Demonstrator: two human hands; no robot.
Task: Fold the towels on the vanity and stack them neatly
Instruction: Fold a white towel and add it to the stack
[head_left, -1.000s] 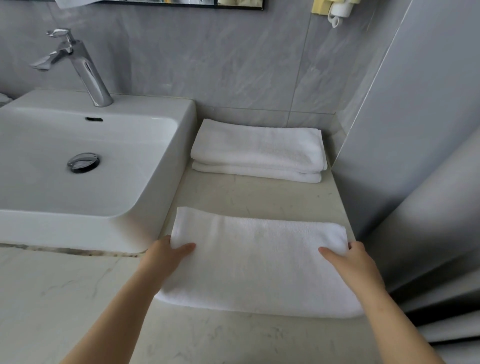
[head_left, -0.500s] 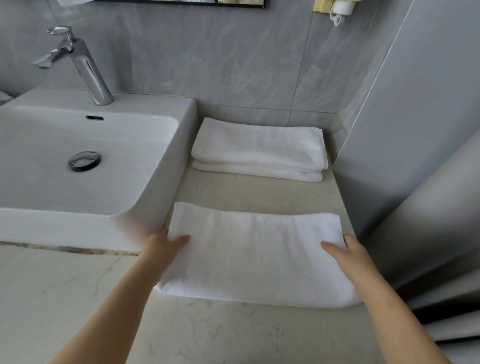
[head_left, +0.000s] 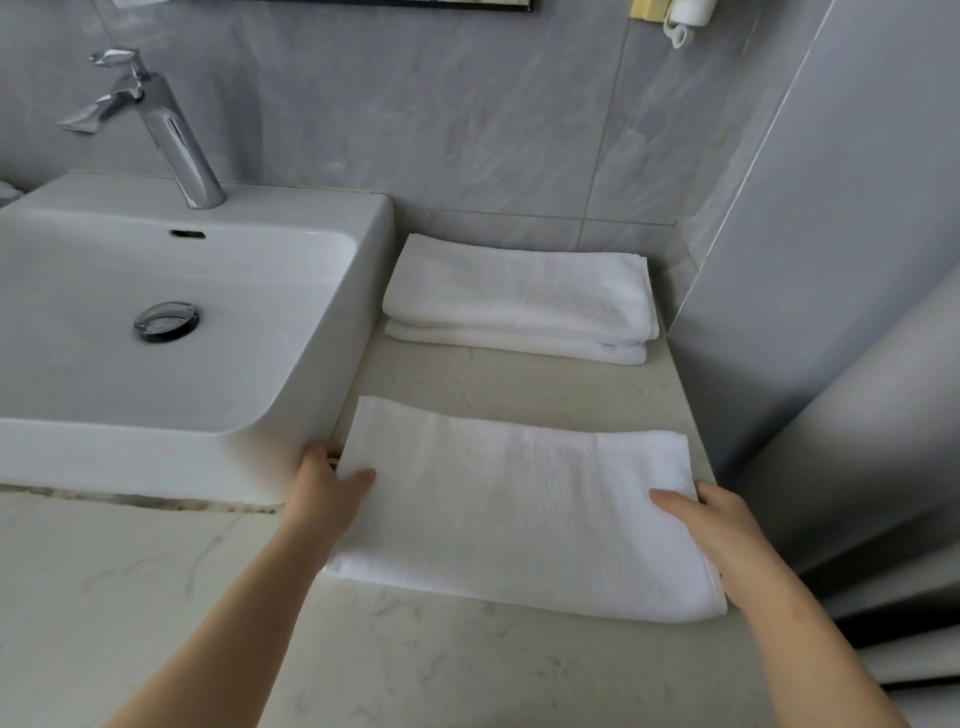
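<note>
A folded white towel (head_left: 519, 499) lies flat on the pale marble vanity top (head_left: 156, 597), near its front. My left hand (head_left: 324, 488) grips its left end, thumb on top and fingers tucked under. At the right end, my right hand (head_left: 711, 525) holds it the same way. Behind it, against the back wall, sits a neat stack of two folded white towels (head_left: 519, 296).
A white basin (head_left: 156, 322) with a chrome tap (head_left: 156, 124) stands just left of the towels, its corner close to my left hand. A grey wall panel (head_left: 831, 312) bounds the counter on the right. Bare counter shows between the two towel piles.
Both hands have carried the near towel a little away from me, toward the stack at the back. The grip on its two ends is unchanged.
</note>
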